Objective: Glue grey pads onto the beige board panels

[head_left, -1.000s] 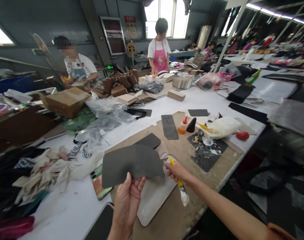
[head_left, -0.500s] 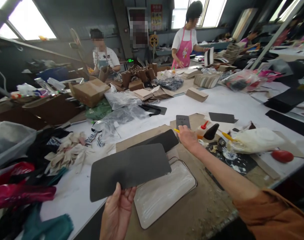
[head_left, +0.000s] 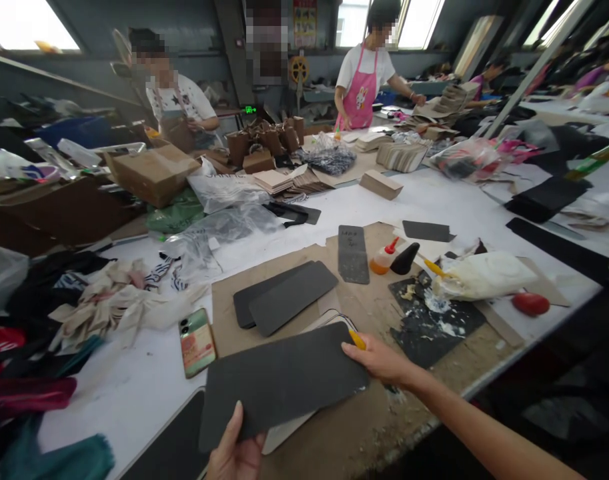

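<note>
A large dark grey rounded board [head_left: 284, 383] is held by its lower left edge in my left hand [head_left: 237, 443], thumb on top. At its right end, my right hand [head_left: 379, 357] pinches the board's edge and also holds a yellow-handled tool [head_left: 357, 339], mostly hidden. Beneath the board, a pale board [head_left: 289, 432] lies partly covered on brown card [head_left: 364, 427]. Behind it rest two overlapping dark boards [head_left: 294, 303]. A phone [head_left: 197, 343] lies at the left, and a marked grey board [head_left: 353, 253] lies farther back.
A glue bottle [head_left: 383, 257] with a red tip, a black cone-shaped object [head_left: 405, 259], a white bag [head_left: 491, 277] and a red object [head_left: 531, 304] are at the right. Fabric scraps [head_left: 104, 300] lie at the left. Two people work across the table.
My right hand has come back from beside the marked board to the held board's right end. The held board has moved down and right. The phone and the marked board show fully.
</note>
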A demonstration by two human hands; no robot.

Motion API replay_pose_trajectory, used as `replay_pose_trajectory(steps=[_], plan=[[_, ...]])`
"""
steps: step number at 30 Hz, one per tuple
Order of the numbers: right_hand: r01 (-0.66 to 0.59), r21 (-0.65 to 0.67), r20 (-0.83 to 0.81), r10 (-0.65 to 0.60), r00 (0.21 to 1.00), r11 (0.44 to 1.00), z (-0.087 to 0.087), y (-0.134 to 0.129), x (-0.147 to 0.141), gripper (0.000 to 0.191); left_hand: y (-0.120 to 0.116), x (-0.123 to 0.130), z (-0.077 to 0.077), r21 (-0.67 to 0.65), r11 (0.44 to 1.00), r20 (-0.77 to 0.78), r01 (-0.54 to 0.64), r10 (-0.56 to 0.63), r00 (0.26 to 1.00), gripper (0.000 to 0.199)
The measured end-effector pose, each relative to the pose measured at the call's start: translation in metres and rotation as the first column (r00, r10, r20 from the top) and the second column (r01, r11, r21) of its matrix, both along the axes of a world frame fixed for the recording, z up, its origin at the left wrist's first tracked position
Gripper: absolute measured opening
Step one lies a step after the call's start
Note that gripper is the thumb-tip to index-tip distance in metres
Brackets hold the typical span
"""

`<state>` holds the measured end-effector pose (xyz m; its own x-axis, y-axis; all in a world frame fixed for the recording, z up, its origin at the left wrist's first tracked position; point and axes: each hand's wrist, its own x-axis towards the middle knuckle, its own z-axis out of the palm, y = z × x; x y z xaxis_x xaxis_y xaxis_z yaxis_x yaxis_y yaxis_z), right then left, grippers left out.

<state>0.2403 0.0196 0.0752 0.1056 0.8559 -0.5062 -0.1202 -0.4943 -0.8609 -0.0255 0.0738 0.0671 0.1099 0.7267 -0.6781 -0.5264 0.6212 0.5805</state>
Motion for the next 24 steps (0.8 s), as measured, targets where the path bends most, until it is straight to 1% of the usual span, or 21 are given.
replay_pose_trajectory(steps=[1,3,4,6,8,9,10,11,12,13,15,16,18,20,21,22,24], plan=[[-0.02,0.018,0.053,0.019,0.998,1.0,-0.005,-0.009,0.004,0.034,-0.003,-0.007,-0.006,0.001,1.0,-0.053,-0.003,0.003,0.999,0.024],[-0.049,0.022,0.153,0.045,0.987,0.999,-0.016,-0.027,0.009,0.036,-0.009,-0.022,-0.02,-0.053,0.999,-0.14,0.013,-0.02,0.99,0.026],[-0.058,0.012,0.174,0.055,0.983,0.998,-0.022,-0.036,0.01,0.038,-0.013,-0.028,-0.027,-0.085,0.996,-0.172,0.037,-0.051,0.984,0.029],[-0.071,-0.013,0.144,0.073,0.987,0.997,-0.035,-0.051,0.012,0.04,-0.023,-0.037,-0.039,-0.121,0.987,-0.24,0.107,-0.134,0.961,0.038],[-0.076,-0.049,0.096,0.081,0.992,0.996,-0.045,-0.06,0.014,0.041,-0.031,-0.04,-0.048,-0.123,0.976,-0.344,0.18,-0.212,0.915,0.046],[-0.082,-0.062,0.092,0.088,0.992,0.995,-0.05,-0.061,0.016,0.04,-0.034,-0.041,-0.051,-0.113,0.969,-0.406,0.219,-0.246,0.88,0.048],[-0.085,-0.069,0.121,0.093,0.988,0.994,-0.053,-0.061,0.018,0.038,-0.035,-0.041,-0.054,-0.094,0.96,-0.469,0.264,-0.277,0.839,0.049],[-0.085,-0.073,0.192,0.098,0.977,0.994,-0.056,-0.058,0.022,0.035,-0.035,-0.04,-0.058,-0.068,0.945,-0.529,0.319,-0.305,0.792,0.05],[-0.085,-0.075,0.299,0.104,0.949,0.994,-0.058,-0.053,0.025,0.031,-0.033,-0.039,-0.061,-0.039,0.923,-0.582,0.382,-0.331,0.742,0.049],[-0.083,-0.082,0.428,0.11,0.897,0.993,-0.059,-0.047,0.029,0.027,-0.031,-0.038,-0.063,-0.014,0.894,-0.631,0.448,-0.356,0.69,0.049],[-0.079,-0.111,0.667,0.133,0.733,0.991,-0.061,-0.033,0.036,0.022,-0.022,-0.035,-0.068,0.008,0.828,-0.722,0.561,-0.383,0.576,0.05],[-0.084,-0.129,0.745,0.153,0.649,0.988,-0.061,-0.025,0.039,0.021,-0.018,-0.033,-0.069,0.001,0.799,-0.766,0.602,-0.386,0.514,0.05],[-0.104,-0.171,0.829,0.2,0.523,0.98,-0.063,-0.011,0.043,0.022,-0.01,-0.027,-0.069,-0.05,0.754,-0.853,0.654,-0.373,0.365,0.049],[-0.126,-0.223,0.861,0.256,0.439,0.967,-0.066,-0.001,0.044,0.023,-0.004,-0.02,-0.065,-0.123,0.73,-0.908,0.673,-0.356,0.22,0.046],[-0.128,-0.256,0.868,0.286,0.405,0.958,-0.069,0.003,0.044,0.024,-0.002,-0.016,-0.063,-0.155,0.725,-0.921,0.671,-0.351,0.167,0.044],[-0.124,-0.289,0.872,0.314,0.375,0.949,-0.071,0.007,0.044,0.024,-0.001,-0.013,-0.06,-0.179,0.725,-0.928,0.665,-0.349,0.131,0.041],[-0.12,-0.341,0.868,0.361,0.341,0.933,-0.076,0.011,0.044,0.025,0.001,-0.008,-0.056,-0.197,0.734,-0.935,0.65,-0.34,0.101,0.038]])
